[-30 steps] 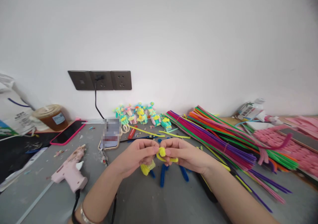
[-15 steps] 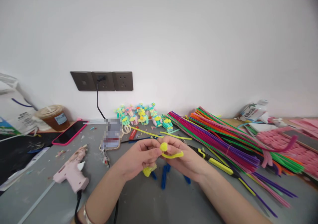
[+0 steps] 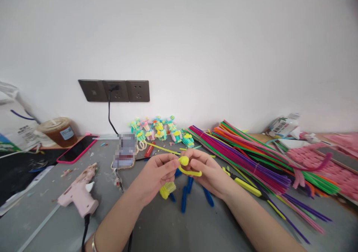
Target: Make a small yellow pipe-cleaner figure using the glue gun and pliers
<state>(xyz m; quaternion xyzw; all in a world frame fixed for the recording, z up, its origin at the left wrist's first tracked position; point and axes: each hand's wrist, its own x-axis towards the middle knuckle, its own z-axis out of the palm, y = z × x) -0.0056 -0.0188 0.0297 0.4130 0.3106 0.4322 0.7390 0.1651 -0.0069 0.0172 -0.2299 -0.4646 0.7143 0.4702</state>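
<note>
A yellow pipe cleaner (image 3: 192,172), coiled into a small ball at one end with a curved loose tail, is held up over the table. My left hand (image 3: 165,170) pinches it from the left between thumb and fingers. On the other side my right hand (image 3: 205,170) is closed, its thumb and fingertips at the coil. Below them lie a folded yellow pipe cleaner bundle (image 3: 167,189) and several folded blue pipe cleaner pieces (image 3: 184,199), partly hidden by the hands.
Small pastel pipe cleaner figures (image 3: 159,127) stand by the wall. A pink glue gun (image 3: 79,196), a phone (image 3: 77,150) and a drink cup (image 3: 60,132) are at left. Coloured pipe cleaner bundles (image 3: 237,162) and yellow-handled pliers (image 3: 247,186) lie at right.
My hands have moved slightly apart around the yellow coil, its tail shifting a little left. More of the blue pieces below shows now.
</note>
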